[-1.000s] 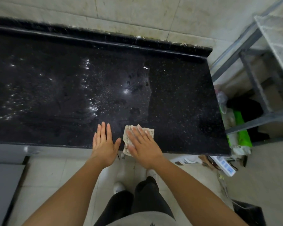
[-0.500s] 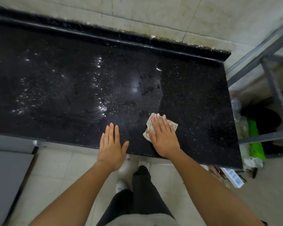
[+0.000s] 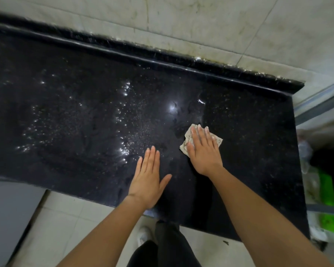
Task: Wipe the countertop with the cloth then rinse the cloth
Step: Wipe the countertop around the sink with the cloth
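A black speckled countertop [image 3: 66, 116] fills most of the view, wet with droplets and smears across its left and middle. A small beige cloth [image 3: 187, 140] lies flat on it, right of centre. My right hand [image 3: 203, 149] presses on the cloth with straight fingers and covers most of it. My left hand [image 3: 148, 178] rests flat on the countertop near the front edge, to the left of the cloth, fingers straight and thumb spread.
A raised black backsplash [image 3: 162, 54] runs along the tiled wall [image 3: 201, 22]. A grey metal rack frame [image 3: 320, 106] stands off the counter's right end, with a green item [image 3: 328, 193] and bags below it. Tiled floor [image 3: 66, 228] lies below the front edge.
My right hand has pushed the cloth away from the front edge toward the middle of the countertop. My left hand has slid a little further onto the surface.
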Available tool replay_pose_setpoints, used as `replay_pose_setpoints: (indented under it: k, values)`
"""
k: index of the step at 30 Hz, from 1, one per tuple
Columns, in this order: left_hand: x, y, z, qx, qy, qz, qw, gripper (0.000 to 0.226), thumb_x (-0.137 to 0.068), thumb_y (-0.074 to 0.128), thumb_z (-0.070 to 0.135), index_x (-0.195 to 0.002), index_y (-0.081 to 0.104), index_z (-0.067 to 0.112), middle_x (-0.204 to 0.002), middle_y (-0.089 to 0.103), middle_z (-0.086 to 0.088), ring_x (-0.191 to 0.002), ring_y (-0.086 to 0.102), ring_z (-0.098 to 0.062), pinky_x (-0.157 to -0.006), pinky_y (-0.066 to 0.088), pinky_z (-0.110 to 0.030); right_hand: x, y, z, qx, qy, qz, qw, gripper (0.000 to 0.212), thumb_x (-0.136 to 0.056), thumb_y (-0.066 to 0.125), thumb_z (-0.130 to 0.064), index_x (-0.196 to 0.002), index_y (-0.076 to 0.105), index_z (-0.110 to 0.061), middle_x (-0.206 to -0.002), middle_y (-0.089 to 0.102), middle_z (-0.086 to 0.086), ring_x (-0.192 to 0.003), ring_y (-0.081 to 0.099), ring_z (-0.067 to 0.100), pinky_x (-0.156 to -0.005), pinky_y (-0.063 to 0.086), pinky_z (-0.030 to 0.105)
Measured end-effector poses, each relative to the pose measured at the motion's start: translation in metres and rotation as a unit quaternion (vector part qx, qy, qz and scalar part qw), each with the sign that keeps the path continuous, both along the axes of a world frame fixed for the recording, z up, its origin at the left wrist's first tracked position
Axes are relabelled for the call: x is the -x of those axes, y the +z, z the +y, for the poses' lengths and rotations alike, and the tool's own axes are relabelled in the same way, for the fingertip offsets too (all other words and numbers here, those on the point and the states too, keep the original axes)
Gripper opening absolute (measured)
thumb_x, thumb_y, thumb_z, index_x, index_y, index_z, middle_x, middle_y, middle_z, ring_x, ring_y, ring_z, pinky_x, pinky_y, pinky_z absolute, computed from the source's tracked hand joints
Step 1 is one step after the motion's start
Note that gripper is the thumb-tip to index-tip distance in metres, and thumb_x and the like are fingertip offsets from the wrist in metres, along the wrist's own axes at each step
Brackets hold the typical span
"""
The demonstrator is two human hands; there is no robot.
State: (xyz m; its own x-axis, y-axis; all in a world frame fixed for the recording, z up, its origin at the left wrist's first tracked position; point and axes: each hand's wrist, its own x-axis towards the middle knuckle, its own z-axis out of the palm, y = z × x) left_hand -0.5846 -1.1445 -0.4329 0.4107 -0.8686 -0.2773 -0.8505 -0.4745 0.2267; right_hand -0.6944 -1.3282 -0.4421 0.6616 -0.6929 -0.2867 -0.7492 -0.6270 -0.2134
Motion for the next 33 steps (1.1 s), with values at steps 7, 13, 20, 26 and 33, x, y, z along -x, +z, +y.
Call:
replay_pose_setpoints:
  k: [7,13,20,26,33]
  values:
    - [-0.05,0.002,-0.084,0.029,0.084,0.034,0.995,0.076,-0.097,0.016,0.055,-0.148,-0.016,0.009,-0.154,-0.026,-0.004,-0.139,-0.03,-0.013,-0.112,-0.02,-0.03,-0.043,-0.004,-0.074,0.013,0.013,-0.008,1.0,0.06,-0.101,0.008,-0.046,-0.154,-0.008,-0.021,-0.161,-0.015,-0.003,-0.146,-0.022,0.014,-0.116,-0.015,0.033]
    - [-0.099,-0.004,-0.14,0.019,0.139,0.031,0.99,0.075,-0.097,0.015,0.054,-0.149,-0.011,0.007,-0.156,-0.021,-0.008,-0.142,-0.024,-0.017,-0.113,-0.018,-0.033,-0.075,-0.007,-0.127,0.019,0.034,-0.013,0.999,0.06,-0.101,0.008,-0.046,-0.154,-0.01,-0.023,-0.161,-0.015,-0.003,-0.146,-0.02,0.015,-0.119,-0.012,0.035]
    - [-0.113,-0.007,-0.156,-0.019,0.158,0.025,0.987,0.079,-0.097,0.016,0.055,-0.147,-0.017,0.004,-0.155,-0.026,-0.011,-0.142,-0.026,-0.02,-0.115,-0.016,-0.035,-0.06,-0.007,-0.118,0.003,0.076,-0.026,0.997,0.06,-0.1,0.008,-0.045,-0.153,-0.012,-0.023,-0.159,-0.018,-0.005,-0.145,-0.024,0.014,-0.114,-0.019,0.031]
    - [-0.114,-0.005,-0.155,-0.038,0.159,0.041,0.986,0.081,-0.096,0.014,0.056,-0.145,-0.022,0.003,-0.152,-0.031,-0.012,-0.141,-0.028,-0.022,-0.116,-0.015,-0.036,0.026,-0.009,-0.1,0.037,0.188,-0.008,0.982,0.065,-0.099,-0.003,-0.052,-0.155,0.004,-0.021,-0.161,-0.003,-0.005,-0.149,-0.007,0.016,-0.118,-0.001,0.036]
    - [-0.116,-0.011,-0.155,-0.03,0.159,0.07,0.984,0.079,-0.095,0.013,0.056,-0.145,-0.022,0.006,-0.152,-0.033,-0.01,-0.139,-0.031,-0.019,-0.116,-0.016,-0.036,0.031,-0.007,-0.161,0.04,-0.03,-0.018,0.999,0.064,-0.096,0.001,-0.053,-0.153,-0.007,-0.026,-0.16,-0.012,-0.008,-0.146,-0.018,0.011,-0.119,-0.01,0.031]
